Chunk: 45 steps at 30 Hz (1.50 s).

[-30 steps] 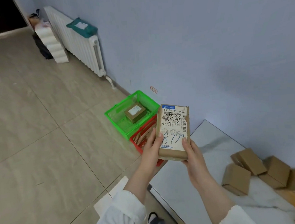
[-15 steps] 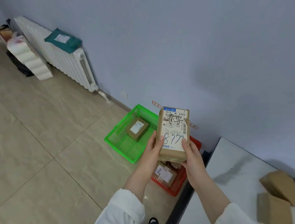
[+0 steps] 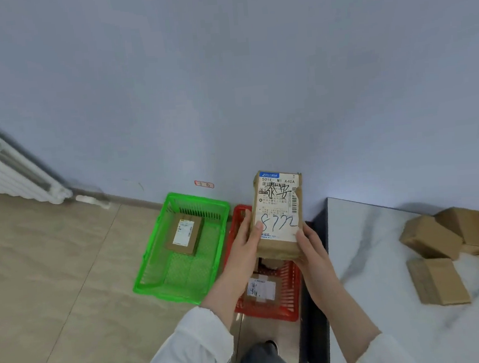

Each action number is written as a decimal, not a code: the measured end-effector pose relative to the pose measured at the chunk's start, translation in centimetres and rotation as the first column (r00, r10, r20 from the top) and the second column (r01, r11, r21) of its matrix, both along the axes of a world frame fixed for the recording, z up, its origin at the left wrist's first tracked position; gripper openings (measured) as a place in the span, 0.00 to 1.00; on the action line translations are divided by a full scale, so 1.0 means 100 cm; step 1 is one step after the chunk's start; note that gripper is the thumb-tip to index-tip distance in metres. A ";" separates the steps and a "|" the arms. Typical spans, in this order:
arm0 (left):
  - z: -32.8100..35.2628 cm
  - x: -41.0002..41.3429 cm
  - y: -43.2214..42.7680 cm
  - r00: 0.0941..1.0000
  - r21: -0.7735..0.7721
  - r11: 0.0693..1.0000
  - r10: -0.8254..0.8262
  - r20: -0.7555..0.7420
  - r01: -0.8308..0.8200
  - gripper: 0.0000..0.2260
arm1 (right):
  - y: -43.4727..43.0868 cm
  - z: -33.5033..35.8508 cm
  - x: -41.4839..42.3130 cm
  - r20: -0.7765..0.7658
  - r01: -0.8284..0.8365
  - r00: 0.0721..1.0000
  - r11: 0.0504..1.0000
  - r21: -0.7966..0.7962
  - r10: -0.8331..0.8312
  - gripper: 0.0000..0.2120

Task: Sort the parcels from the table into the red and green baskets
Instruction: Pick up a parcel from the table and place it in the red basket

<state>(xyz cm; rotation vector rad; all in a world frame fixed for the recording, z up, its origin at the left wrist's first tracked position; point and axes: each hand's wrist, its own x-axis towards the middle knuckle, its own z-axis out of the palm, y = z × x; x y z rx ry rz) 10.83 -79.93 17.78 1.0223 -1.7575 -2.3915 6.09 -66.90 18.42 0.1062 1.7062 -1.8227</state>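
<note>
I hold a brown parcel (image 3: 279,215) upright, its white label with handwritten marks facing me. My left hand (image 3: 245,246) grips its left edge and my right hand (image 3: 309,247) grips its lower right corner. The parcel hangs above the red basket (image 3: 292,306), which holds a labelled parcel (image 3: 259,290) and part of another under my hands. To the left on the floor stands the green basket (image 3: 183,283) with one labelled parcel (image 3: 184,233) inside. Several plain brown parcels (image 3: 438,279) lie on the marble table (image 3: 367,257) at the right.
Both baskets sit against the pale blue wall, the red one tight beside the table's dark edge (image 3: 315,318). A white radiator (image 3: 11,173) lines the wall at the far left. Tiled floor spreads to the left. My shoe (image 3: 270,346) shows below the red basket.
The view has swung right and down toward the baskets. The parcel stays in both hands and now hangs over the red basket, with the green basket to its left.
</note>
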 end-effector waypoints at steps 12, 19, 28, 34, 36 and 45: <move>-0.214 -0.089 0.005 0.990 -0.127 0.990 -0.038 0.139 0.056 0.19 | -0.003 -0.226 -0.088 0.077 -0.070 0.996 0.963 0.262 0.051 0.19; -0.491 -0.117 -0.024 0.976 -0.227 0.973 0.011 0.219 0.040 0.23 | -0.039 -0.489 -0.119 0.120 -0.114 0.989 0.946 0.302 0.080 0.19; -0.625 -0.131 -0.042 0.964 -0.501 0.865 0.161 0.211 -0.035 0.16 | -0.077 -0.633 -0.132 0.022 -0.215 0.975 0.910 0.353 0.222 0.24; -0.621 -0.135 -0.037 0.954 -0.681 0.732 0.206 0.216 -0.004 0.19 | -0.084 -0.632 -0.125 -0.069 -0.181 0.970 0.881 0.437 0.234 0.23; -0.615 -0.131 -0.035 0.976 -0.777 0.629 0.155 0.152 0.021 0.21 | -0.084 -0.626 -0.125 -0.054 -0.201 0.967 0.873 0.444 0.250 0.19; -0.636 -0.147 -0.045 0.957 -0.944 0.165 -0.111 0.269 0.284 0.22 | -0.108 -0.618 -0.193 -0.333 -0.139 0.475 0.443 0.886 0.815 0.30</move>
